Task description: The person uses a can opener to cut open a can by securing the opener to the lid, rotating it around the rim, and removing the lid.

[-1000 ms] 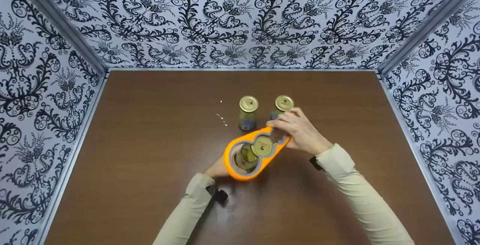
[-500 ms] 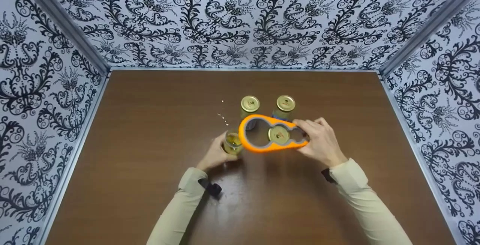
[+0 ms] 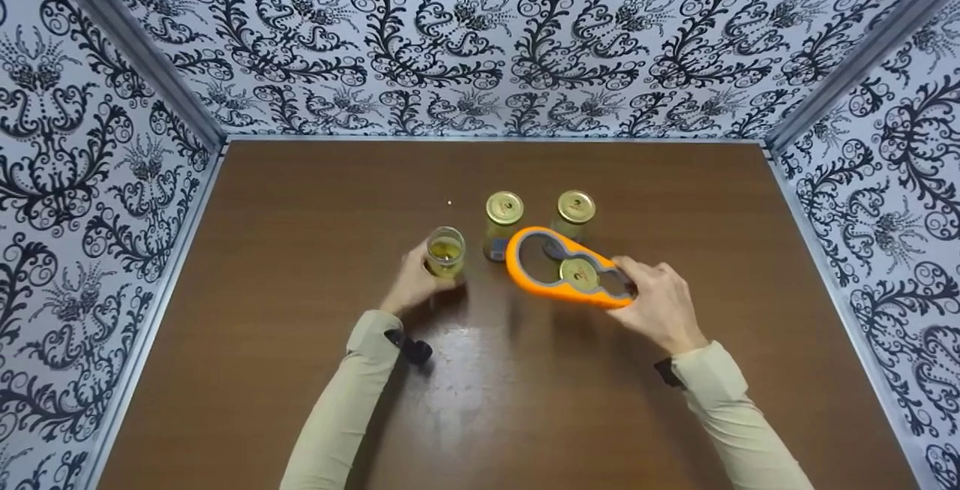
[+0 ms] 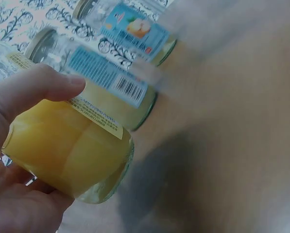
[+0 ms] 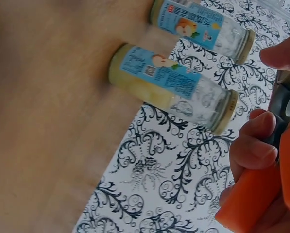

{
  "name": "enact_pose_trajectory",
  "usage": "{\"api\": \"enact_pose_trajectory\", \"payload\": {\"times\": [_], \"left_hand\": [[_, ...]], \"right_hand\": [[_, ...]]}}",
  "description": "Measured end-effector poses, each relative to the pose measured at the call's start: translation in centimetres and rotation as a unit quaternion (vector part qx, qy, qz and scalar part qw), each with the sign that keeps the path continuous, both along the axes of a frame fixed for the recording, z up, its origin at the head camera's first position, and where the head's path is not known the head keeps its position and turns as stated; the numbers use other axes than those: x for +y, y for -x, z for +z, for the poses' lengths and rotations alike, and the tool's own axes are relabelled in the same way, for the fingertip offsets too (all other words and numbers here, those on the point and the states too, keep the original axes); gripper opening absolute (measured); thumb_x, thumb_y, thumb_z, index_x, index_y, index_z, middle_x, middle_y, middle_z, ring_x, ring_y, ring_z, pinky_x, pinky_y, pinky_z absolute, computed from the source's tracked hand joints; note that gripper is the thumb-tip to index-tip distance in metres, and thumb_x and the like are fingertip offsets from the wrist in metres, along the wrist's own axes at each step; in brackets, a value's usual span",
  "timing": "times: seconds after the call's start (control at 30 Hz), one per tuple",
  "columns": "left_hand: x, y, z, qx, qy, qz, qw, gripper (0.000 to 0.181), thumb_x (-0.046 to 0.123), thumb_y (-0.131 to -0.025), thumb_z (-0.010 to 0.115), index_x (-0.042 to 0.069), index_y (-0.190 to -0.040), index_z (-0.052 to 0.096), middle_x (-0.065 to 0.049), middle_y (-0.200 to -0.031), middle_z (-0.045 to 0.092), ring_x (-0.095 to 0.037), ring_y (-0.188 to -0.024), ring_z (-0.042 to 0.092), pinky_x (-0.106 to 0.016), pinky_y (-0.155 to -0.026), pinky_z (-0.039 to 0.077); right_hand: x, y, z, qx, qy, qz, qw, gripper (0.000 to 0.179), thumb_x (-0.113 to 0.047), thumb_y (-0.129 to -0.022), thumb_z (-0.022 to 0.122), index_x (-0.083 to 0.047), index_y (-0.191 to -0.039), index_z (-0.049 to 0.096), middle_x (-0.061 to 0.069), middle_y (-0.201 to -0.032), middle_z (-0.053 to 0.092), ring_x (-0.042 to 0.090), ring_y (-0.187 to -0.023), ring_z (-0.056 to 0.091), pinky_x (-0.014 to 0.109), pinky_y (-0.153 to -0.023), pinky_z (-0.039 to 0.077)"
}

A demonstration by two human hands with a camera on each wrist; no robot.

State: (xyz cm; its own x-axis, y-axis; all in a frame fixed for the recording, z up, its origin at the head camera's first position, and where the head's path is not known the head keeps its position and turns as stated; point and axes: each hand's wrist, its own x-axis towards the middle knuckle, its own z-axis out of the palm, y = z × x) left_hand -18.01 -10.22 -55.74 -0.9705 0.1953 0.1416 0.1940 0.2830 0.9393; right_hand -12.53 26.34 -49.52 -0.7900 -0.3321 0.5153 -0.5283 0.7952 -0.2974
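Note:
My left hand (image 3: 411,280) grips an uncapped glass jar (image 3: 446,251) at centre left, its mouth facing up. In the left wrist view, yellow contents fill the jar (image 4: 67,150), and thumb and fingers wrap its side. My right hand (image 3: 664,302) holds the narrow end of an orange and grey jar opener (image 3: 525,285). A gold lid (image 3: 579,275) sits in the opener's middle hole. Two capped jars stand just beyond: one jar (image 3: 505,208) between the hands, another jar (image 3: 576,207) partly hidden behind the opener.
The brown table (image 3: 315,197) ends at a patterned back wall (image 3: 480,47), with similar walls on both sides. A small pale drop (image 3: 450,202) lies on the tabletop left of the capped jars. Blue labels with fruit pictures show on those jars.
The opener has come off the jar with the lid inside it and moved right in my right hand. My left hand has carried the uncapped jar left and farther from me.

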Motion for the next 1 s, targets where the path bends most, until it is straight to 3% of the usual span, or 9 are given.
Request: {"api": "enact_pose_trajectory", "payload": {"times": [0.23, 0.47, 0.77, 1.0], "left_hand": [[-0.7, 1.8, 0.1, -0.025, -0.006, 0.034, 0.9991, 0.051, -0.005, -0.063, 0.083, -0.005, -0.11, 0.061, -0.014, -0.099, 0.067, -0.03, -0.095, 0.061, -0.044, -0.09, 0.047], [-0.8, 3.5, 0.2, -0.051, -0.027, 0.07, 0.9959, 0.052, -0.01, -0.063, 0.081, -0.003, -0.111, 0.062, -0.014, -0.101, 0.066, -0.028, -0.096, 0.061, -0.042, -0.088, 0.047], [-1.7, 4.9, -0.7, -0.077, -0.036, 0.091, 0.9922, 0.055, -0.013, -0.062, 0.08, -0.003, -0.113, 0.06, -0.016, -0.104, 0.065, -0.029, -0.098, 0.059, -0.04, -0.089, 0.046], [-2.1, 5.7, -0.9, -0.093, -0.033, 0.092, 0.9908, 0.061, -0.013, -0.063, 0.079, -0.003, -0.119, 0.056, -0.019, -0.111, 0.063, -0.032, -0.104, 0.057, -0.041, -0.092, 0.044]], "right_hand": [[-0.2, -0.9, -0.8, -0.049, 0.019, -0.02, 0.9984, 0.051, -0.027, -0.059, 0.086, -0.008, -0.103, 0.068, 0.002, -0.076, 0.066, 0.023, -0.058, 0.052, 0.038, -0.055, 0.039], [-0.5, -1.3, -1.0, -0.073, 0.039, -0.035, 0.996, 0.046, -0.033, -0.063, 0.086, -0.014, -0.101, 0.069, -0.003, -0.072, 0.064, 0.02, -0.058, 0.049, 0.037, -0.053, 0.039], [-0.5, -1.6, -1.2, -0.098, 0.044, -0.035, 0.9936, 0.049, -0.029, -0.062, 0.086, -0.012, -0.103, 0.068, 0.003, -0.077, 0.067, 0.021, -0.06, 0.049, 0.037, -0.054, 0.039], [-0.1, -1.8, -1.3, -0.089, 0.045, -0.036, 0.9944, 0.045, -0.027, -0.062, 0.085, -0.014, -0.102, 0.068, -0.005, -0.071, 0.063, 0.018, -0.058, 0.047, 0.035, -0.053, 0.037]]}}
